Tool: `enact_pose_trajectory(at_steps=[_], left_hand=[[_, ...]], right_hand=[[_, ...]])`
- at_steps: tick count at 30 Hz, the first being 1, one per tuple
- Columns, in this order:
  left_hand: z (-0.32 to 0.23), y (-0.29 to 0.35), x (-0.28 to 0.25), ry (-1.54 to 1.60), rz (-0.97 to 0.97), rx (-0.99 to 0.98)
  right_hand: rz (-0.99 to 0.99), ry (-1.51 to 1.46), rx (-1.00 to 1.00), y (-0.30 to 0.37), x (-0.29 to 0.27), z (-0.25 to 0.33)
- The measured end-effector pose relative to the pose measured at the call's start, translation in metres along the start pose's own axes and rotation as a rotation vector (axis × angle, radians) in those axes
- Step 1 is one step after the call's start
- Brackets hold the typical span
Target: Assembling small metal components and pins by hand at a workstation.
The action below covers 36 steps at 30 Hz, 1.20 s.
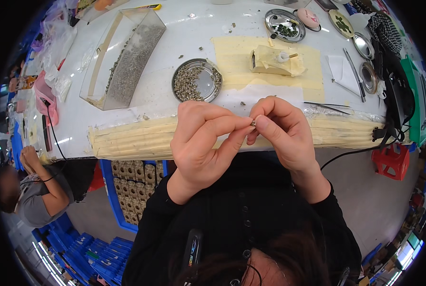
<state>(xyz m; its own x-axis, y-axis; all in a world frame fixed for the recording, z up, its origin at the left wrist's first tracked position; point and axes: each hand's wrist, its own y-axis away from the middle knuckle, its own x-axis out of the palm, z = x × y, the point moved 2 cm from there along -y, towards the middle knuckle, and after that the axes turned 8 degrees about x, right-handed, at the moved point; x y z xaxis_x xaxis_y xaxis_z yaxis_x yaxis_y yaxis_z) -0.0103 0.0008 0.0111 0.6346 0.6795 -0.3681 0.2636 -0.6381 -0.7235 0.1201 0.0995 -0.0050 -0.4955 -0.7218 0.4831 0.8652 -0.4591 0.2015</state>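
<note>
Both hands meet over the table's front edge, fingertips nearly touching. My left hand (205, 138) is closed in a pinch, and my right hand (284, 131) is pinched from the other side. Between the fingertips shows a tiny metal part (253, 123), mostly hidden by the fingers. Just beyond my left hand stands a round metal dish (212, 75) holding many small metal parts (188, 82). Ahead of my right hand, a taped block (272, 64) with a white nozzle-like tip on it sits on yellow paper (227, 52).
A clear bin (136, 62) of small grey parts stands at left. Tweezers (329, 107) lie right of my right hand. A metal dish with dark green pieces (285, 26) is at the back. A blue crate (110, 190) of metal pieces stands below left. Another person (46, 195) sits at far left.
</note>
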Motion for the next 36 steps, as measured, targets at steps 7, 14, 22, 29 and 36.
enact_pose_trajectory(at_steps=[7,14,22,29,36], left_hand=[[-0.0034,-0.0023,-0.0008,-0.092,0.014,0.009],[0.001,-0.0014,-0.0016,0.051,0.063,-0.102],[-0.0017,-0.0007,0.0043,0.103,-0.037,-0.17],[-0.0024,-0.0001,0.005,0.047,-0.045,-0.102],[-0.0031,0.0009,0.0054,0.037,-0.042,-0.085]], right_hand=[[-0.044,0.083,-0.02,0.0006,0.0019,0.0017],[0.005,-0.036,0.052,-0.0016,-0.0005,-0.0021],[0.001,-0.073,0.038,-0.0032,0.0002,-0.004],[0.001,-0.066,0.027,-0.0008,0.0012,-0.0037],[0.015,-0.014,-0.005,0.0012,0.0001,-0.0025]])
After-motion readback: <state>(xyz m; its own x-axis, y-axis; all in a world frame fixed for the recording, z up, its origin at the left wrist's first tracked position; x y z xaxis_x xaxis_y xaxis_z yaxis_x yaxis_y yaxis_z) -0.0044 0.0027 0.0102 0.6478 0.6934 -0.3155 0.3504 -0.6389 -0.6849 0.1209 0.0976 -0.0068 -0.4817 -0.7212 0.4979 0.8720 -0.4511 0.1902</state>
